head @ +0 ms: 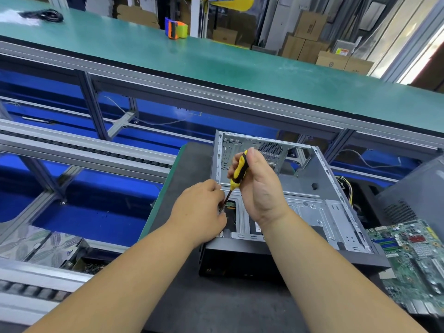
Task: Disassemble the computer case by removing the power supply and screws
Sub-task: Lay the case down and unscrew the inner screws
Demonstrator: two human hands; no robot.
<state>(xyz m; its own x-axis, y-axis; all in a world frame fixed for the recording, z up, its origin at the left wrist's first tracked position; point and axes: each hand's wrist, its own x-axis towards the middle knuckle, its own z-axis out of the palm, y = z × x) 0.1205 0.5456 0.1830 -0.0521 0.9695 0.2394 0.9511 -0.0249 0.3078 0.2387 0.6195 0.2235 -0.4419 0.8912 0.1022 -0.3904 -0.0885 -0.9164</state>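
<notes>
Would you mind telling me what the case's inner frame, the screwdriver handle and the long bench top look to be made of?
Case frame: bare sheet metal, probably steel, dull grey with stamped holes. Screwdriver handle: yellow plastic with black, probably rubber, grip inserts. Bench top: green mat, perhaps rubber or vinyl, faintly glossy, on an aluminium-looking rail.

green bench (pixel 216 63), cardboard boxes (pixel 310 27), aluminium frame (pixel 91 104)

A dark bench (pixel 182 304) carries the open case (pixel 310 200), lying across its middle. A green motherboard (pixel 413 255) lies at its right edge, just beside the case, with a grey tower (pixel 418 188) behind it.
</notes>
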